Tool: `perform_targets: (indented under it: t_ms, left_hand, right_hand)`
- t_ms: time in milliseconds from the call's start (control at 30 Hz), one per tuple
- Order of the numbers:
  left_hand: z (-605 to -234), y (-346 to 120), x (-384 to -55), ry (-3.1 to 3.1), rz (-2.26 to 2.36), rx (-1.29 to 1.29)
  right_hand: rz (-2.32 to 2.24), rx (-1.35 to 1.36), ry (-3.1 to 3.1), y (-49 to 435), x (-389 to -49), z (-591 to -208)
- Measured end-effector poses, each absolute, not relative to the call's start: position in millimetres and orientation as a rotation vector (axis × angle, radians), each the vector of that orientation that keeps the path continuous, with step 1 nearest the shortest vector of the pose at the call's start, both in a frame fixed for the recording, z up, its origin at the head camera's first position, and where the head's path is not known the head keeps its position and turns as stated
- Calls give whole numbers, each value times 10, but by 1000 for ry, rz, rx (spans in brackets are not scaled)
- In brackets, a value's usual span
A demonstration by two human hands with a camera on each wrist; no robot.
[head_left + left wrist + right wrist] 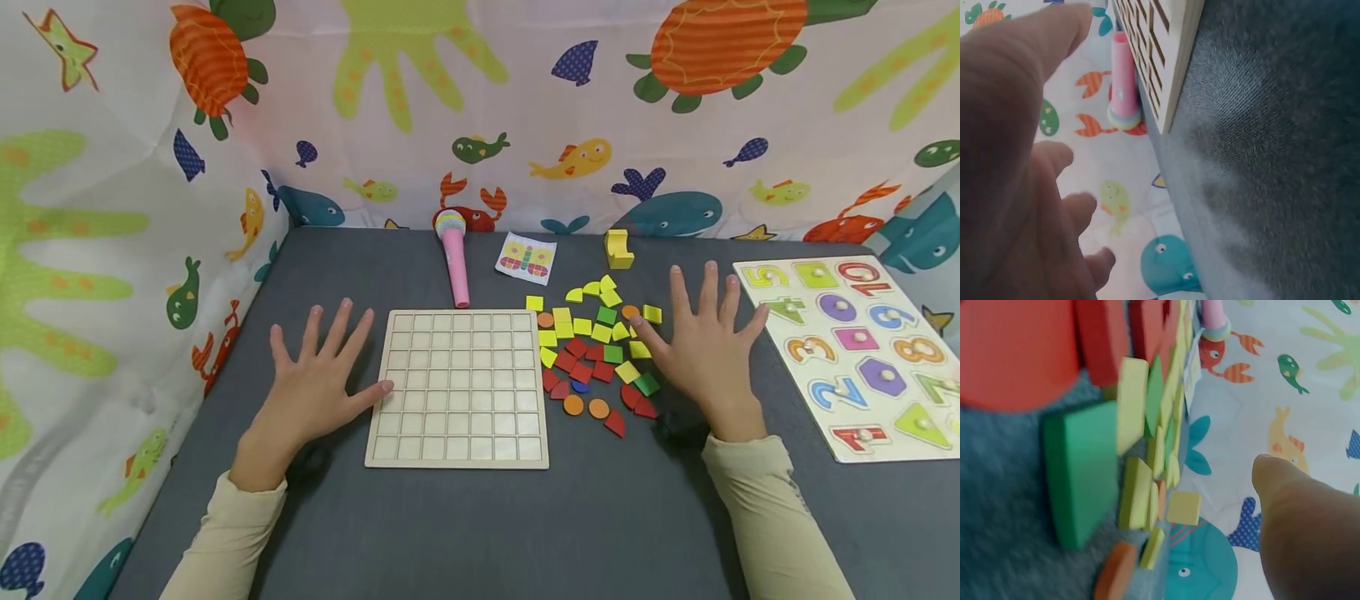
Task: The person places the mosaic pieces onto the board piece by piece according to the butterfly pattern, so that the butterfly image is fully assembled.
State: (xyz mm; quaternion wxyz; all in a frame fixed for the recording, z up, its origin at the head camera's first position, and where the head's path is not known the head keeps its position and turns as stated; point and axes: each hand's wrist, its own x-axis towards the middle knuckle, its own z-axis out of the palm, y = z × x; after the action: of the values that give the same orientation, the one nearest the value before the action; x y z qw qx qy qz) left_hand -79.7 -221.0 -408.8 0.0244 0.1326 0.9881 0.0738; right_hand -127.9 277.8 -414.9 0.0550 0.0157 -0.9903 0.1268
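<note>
My left hand (311, 400), fingers spread, is at the left side of a wooden grid board (457, 392); its thumb tip overlaps the board's left edge in the head view. The board's squares hold no pieces. With fingers also spread, my right hand (708, 358) is just right of a scatter of flat coloured pieces. Among them are yellow squares (582, 327), red pieces (581, 372), a green square (647, 383), orange discs (598, 408) and a blue disc (580, 387). The right thumb points over the pile's right edge. Neither hand holds anything.
Behind the board lies a pink toy microphone (455, 258), beside a small butterfly pattern card (527, 258). A stack of yellow blocks (618, 249) is at the back. On the right lies a number puzzle board (877, 350). A printed sea-animal cloth (525, 108) encloses the dark table (465, 533).
</note>
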Motion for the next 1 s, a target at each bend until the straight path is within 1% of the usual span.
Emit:
perform_targets:
  t_ms: [200, 333, 700, 1000]
  left_hand:
    - [-4044, -2184, -627, 2988, 226, 497]
    - [-4055, -2168, -576, 2908, 308, 523]
    - [-4087, -2355, -776, 2746, 543, 482]
    - [-4064, -2358, -821, 2678, 643, 495]
  right_hand:
    - [414, 22, -3010, 2889, -1310, -4005]
    - [434, -20, -3023, 2950, -1316, -3939]
    - [476, -41, -3042, 3006, -1294, -3914]
    - [486, -12, -3065, 3017, -1279, -3980]
